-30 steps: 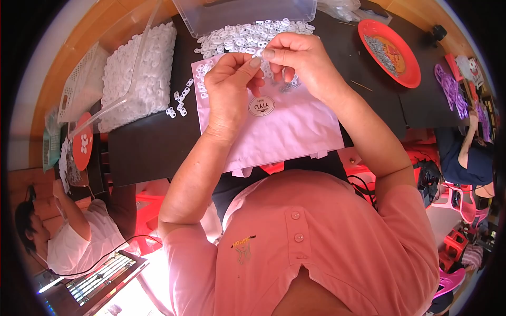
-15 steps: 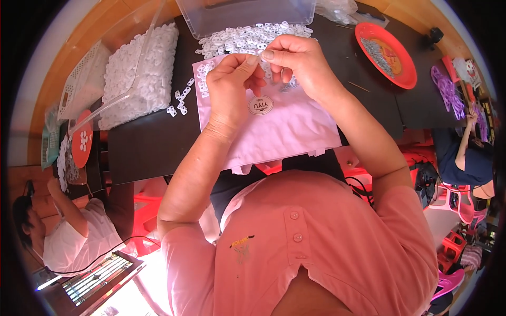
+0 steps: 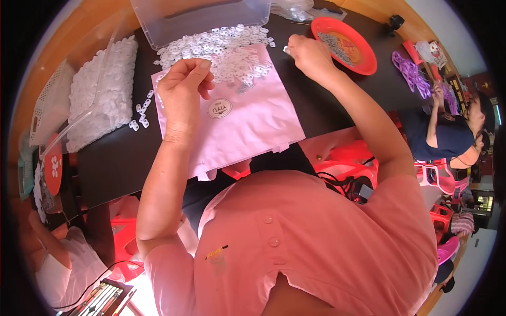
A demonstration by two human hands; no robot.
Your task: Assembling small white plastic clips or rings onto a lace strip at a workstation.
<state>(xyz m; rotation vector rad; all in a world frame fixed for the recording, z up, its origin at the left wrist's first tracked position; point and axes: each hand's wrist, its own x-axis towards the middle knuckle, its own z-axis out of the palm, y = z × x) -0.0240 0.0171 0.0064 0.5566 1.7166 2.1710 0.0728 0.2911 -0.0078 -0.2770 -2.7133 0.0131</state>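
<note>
My left hand [image 3: 182, 95] is raised over the left part of a pink cloth bag [image 3: 247, 134], thumb and fingers pinched together. Whatever may be between its fingertips is hidden. Off the bag's right side, my right hand [image 3: 311, 55] is closed, with a small white piece [image 3: 286, 50] showing at its fingers, close to a red plate [image 3: 370, 64]. Small grey metal parts [image 3: 337, 48] lie in that plate. Loose white plastic pieces [image 3: 211, 46] with dark holes are heaped beyond the bag, and some spread over its far part.
A clear plastic bin [image 3: 197, 23] stands behind the heap. At left sits a large block of packed white pieces [image 3: 103, 95], with several loose ones [image 3: 142, 110] beside it. Purple strands [image 3: 410, 73] lie farther right. Other people sit at both sides.
My hands have parted: the right one has moved right toward the red plate, while the left stays pinched over the bag. The whole view has shifted, so the table appears farther left.
</note>
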